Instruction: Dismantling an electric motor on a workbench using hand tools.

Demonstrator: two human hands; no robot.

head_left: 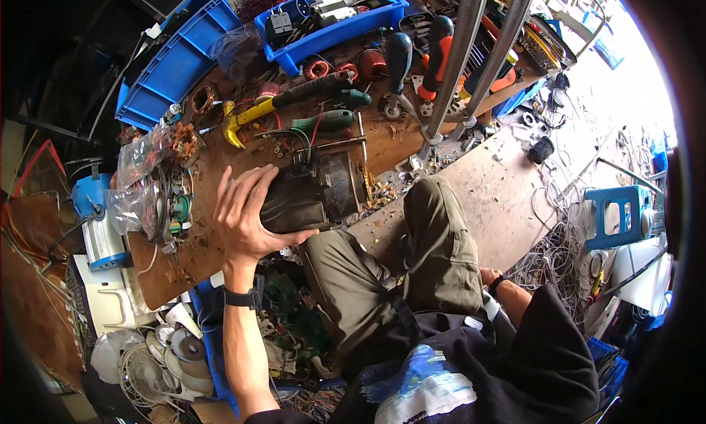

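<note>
A dark, grimy electric motor [294, 202] lies on its side on the wooden bench in front of me. My left hand [246, 212] grips its left end, thumb along the near side and fingers spread over the back. At the motor's right end, copper-coloured windings [365, 186] show, with a metal T-shaped bar [346, 140] just behind. Beyond it lie a green-handled screwdriver [323, 121] and a yellow hammer [254, 113] with a black grip. Down beside my right thigh is my right hand [488, 275], its fingers mostly hidden by the trousers.
Blue crates [176, 63] stand at the back left, and a blue bin [331, 30] of parts is behind the tools. Upright metal poles [460, 63] rise at the bench's right. Plastic bags [140, 159] and scraps crowd the left. Tangled wires [540, 269] and a blue stool [614, 214] are at right.
</note>
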